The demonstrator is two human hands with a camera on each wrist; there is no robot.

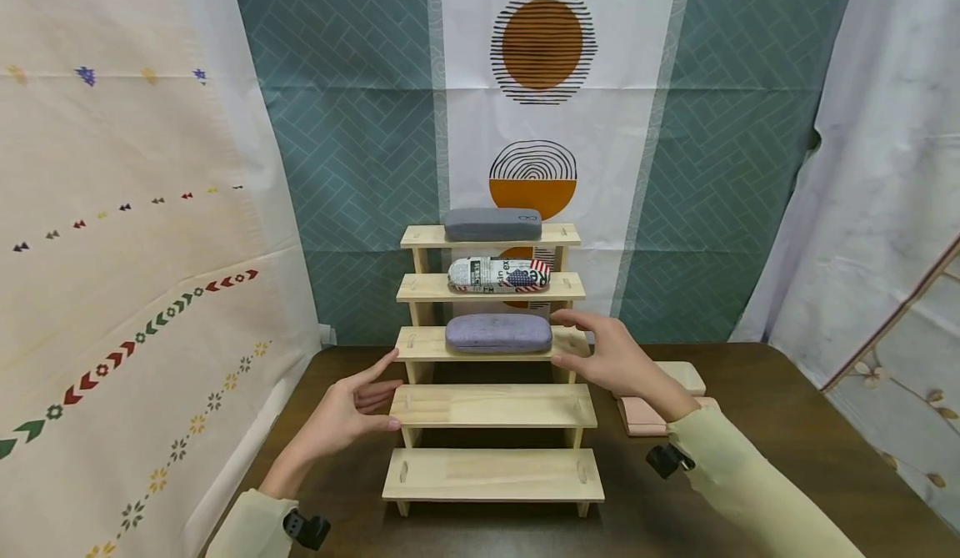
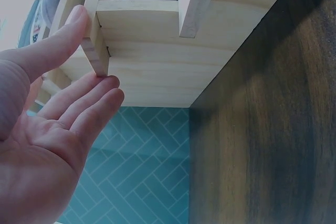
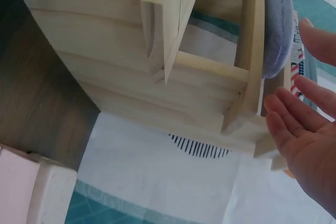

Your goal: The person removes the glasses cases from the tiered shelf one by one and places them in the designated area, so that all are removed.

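Observation:
A five-step wooden display stand [image 1: 492,475] stands on the brown table. On its middle step lies a purple glasses case [image 1: 498,333]. My right hand [image 1: 611,354] is at that step's right end, thumb and fingers spread beside the case. In the right wrist view the purple case [image 3: 278,24] lies near the fingers, which appear to hold nothing. My left hand [image 1: 337,412] is at the stand's left side, fingers extended. In the left wrist view its thumb and fingertips meet the end of a wooden step [image 2: 96,51]. A newsprint-pattern case [image 1: 498,275] and a grey glasses case [image 1: 492,224] occupy the upper steps.
Right of the stand, partly behind my right forearm, a pink case [image 1: 641,418] and a cream case [image 1: 682,376] lie on the brown table [image 1: 757,433]. A patterned cloth [image 1: 352,124] hangs behind, with pale cloths at both sides.

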